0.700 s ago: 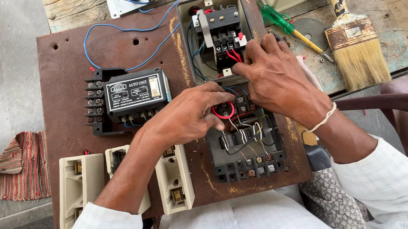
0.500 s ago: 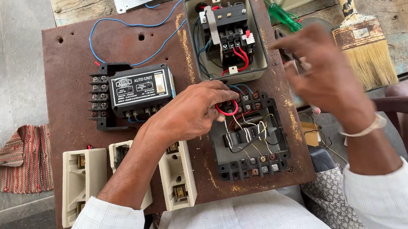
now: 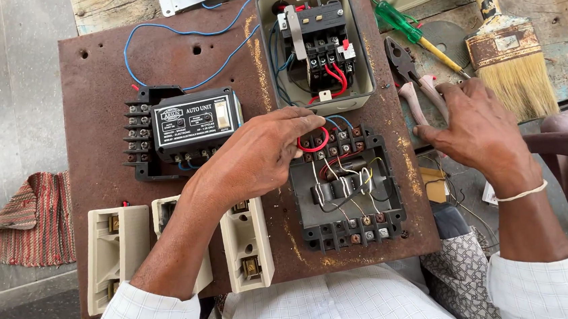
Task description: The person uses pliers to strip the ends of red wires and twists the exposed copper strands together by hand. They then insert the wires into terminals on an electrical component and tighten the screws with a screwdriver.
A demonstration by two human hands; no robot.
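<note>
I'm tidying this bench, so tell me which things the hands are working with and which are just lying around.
In use:
left hand pinching the red wire loop on the black terminal block;
right hand on the pink-handled pliers.

Lying about:
green-handled screwdriver;
worn paintbrush;
striped red rag.

On the metal board [image 3: 175, 60], the left hand [image 3: 257, 158] rests on a wire loop [image 3: 314, 139], between the timer box [image 3: 193, 124] and the open switch box [image 3: 315, 45] (farther back). The right hand [image 3: 481, 127] touches pliers [image 3: 416, 81] off the board's right edge, with a screwdriver [image 3: 416, 38] and brush [image 3: 509, 54] beyond.
</note>
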